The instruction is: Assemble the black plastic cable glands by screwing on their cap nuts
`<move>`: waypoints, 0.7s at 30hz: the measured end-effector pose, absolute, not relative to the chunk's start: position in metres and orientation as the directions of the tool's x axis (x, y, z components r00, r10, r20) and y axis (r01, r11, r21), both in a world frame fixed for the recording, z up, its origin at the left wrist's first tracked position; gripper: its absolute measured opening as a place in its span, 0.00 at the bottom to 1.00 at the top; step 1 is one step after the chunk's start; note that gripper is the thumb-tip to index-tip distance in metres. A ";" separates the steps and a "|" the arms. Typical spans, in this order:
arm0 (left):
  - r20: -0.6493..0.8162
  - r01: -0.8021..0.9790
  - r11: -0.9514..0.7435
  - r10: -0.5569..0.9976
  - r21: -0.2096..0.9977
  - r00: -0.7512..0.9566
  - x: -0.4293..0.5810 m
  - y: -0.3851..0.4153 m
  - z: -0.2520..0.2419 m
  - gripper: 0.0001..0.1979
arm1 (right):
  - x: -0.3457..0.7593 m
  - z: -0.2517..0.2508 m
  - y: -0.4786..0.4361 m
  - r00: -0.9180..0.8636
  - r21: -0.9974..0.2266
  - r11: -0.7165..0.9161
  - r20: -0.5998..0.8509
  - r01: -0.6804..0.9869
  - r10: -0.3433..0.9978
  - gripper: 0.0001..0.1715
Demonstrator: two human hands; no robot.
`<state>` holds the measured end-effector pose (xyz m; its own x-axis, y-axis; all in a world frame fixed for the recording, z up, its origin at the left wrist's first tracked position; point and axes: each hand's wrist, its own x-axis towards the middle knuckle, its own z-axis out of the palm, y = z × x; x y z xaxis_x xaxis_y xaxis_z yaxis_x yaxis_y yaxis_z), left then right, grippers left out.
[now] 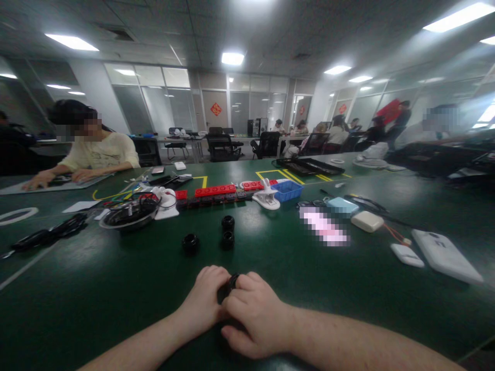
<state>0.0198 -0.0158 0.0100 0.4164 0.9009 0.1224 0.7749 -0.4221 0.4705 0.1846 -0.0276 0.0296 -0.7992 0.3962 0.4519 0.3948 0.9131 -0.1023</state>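
Observation:
My left hand (203, 301) and my right hand (253, 314) meet low in the middle of the dark green table (116, 288), fingers curled together around a small black ring-shaped part (233, 281). Only its top edge shows between the fingers. Beyond the hands stand more black round parts: one on the left (191, 243) and two close together (228, 231), one behind the other.
A round dish with cables (129, 214) sits at left, red blocks (215, 191) and a blue basket (286, 190) farther back. White devices (446, 255) and a white box (367, 221) lie at right. A person (91, 149) works at the far left; others sit behind.

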 end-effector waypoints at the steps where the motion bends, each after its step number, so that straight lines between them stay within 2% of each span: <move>1: 0.121 0.780 -0.415 0.905 0.469 0.409 0.020 -0.015 0.010 0.04 | 0.185 0.029 -0.027 -0.795 -0.103 0.912 0.458 0.396 0.397 0.12; 9: 0.096 0.788 -0.360 0.927 0.499 0.363 0.021 -0.016 0.016 0.05 | 0.190 0.034 -0.025 -0.708 -0.214 0.863 0.499 0.457 0.499 0.12; 16: 0.134 0.801 -0.371 0.927 0.471 0.351 0.020 -0.015 0.012 0.12 | 0.194 0.036 -0.017 -0.622 -0.328 0.757 0.432 0.566 0.653 0.14; 21: 0.146 0.796 -0.373 0.927 0.477 0.346 0.022 -0.017 0.016 0.12 | 0.193 0.034 -0.013 -0.606 -0.341 0.726 0.400 0.598 0.687 0.15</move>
